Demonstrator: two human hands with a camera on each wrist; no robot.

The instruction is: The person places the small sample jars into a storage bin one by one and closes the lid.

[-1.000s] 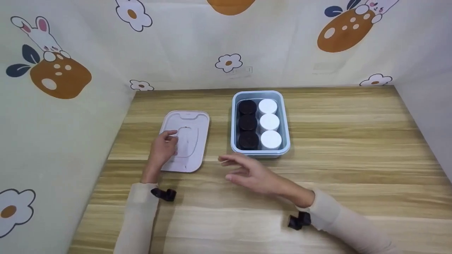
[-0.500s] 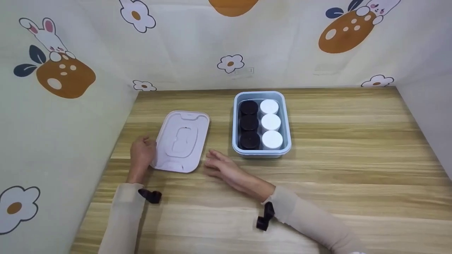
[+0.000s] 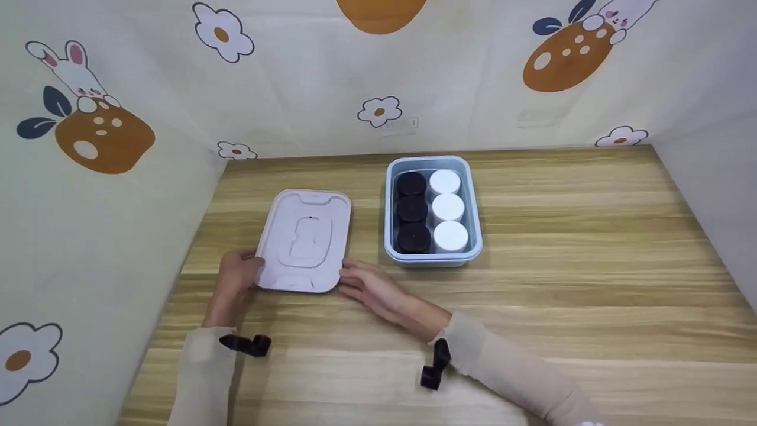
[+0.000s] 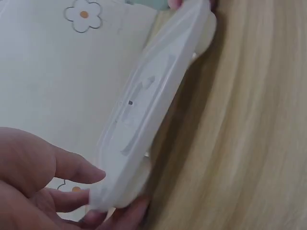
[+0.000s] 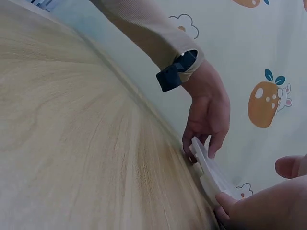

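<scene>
A pale lilac-white rectangular plastic lid (image 3: 304, 242), with grooves on its upper face, lies left of the tub in the head view. My left hand (image 3: 238, 273) grips its near left edge; in the left wrist view the thumb (image 4: 79, 167) is above the rim and fingers curl underneath. At the near right edge, my right hand (image 3: 378, 290) pinches the lid, with a fingertip on top in the right wrist view. Rounded parts stick out below the lid (image 4: 139, 120). A light blue tub (image 3: 433, 258) stands to the right, holding a row of dark round-topped things (image 3: 412, 209) and a white row (image 3: 447, 207).
The wooden table (image 3: 568, 284) meets a patterned cloth wall (image 3: 307, 71) at the back and left. A plain pale wall (image 3: 709, 177) rises on the right. Dark camera mounts (image 3: 434, 364) sit on both wrists.
My left hand has gone from above the lid to its left edge and taken hold. The right hand has come leftward from near the tub to the lid's right edge.
</scene>
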